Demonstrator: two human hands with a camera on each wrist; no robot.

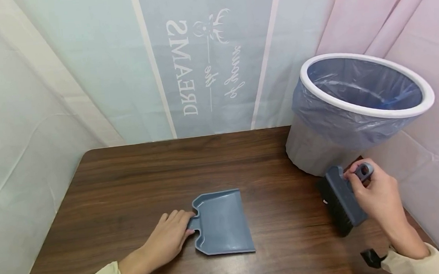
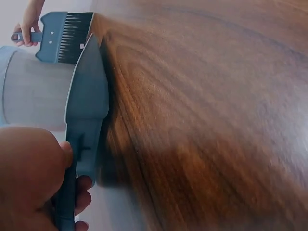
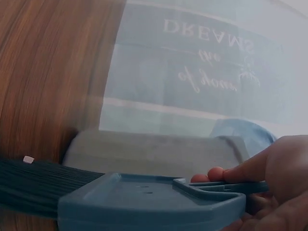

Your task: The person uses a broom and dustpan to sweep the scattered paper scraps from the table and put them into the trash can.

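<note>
My left hand (image 1: 169,235) grips the short handle of a blue-grey dustpan (image 1: 223,222), which lies at the middle of the table with its wide edge facing right. In the left wrist view the dustpan (image 2: 89,86) is seen side-on, thumb and fingers around its handle. On the right, my right hand (image 1: 378,193) holds a hand brush (image 1: 346,200) by its handle, dark bristles pointing left and down. A small white bit (image 3: 29,159) shows at the bristles. Whether the bristles touch the table is hard to tell.
A grey waste bin (image 1: 313,147) with a white rim and a bluish plastic liner stands at the back right, just behind the brush. The wooden table (image 1: 130,182) meets fabric curtains (image 1: 213,60) at the back and both sides.
</note>
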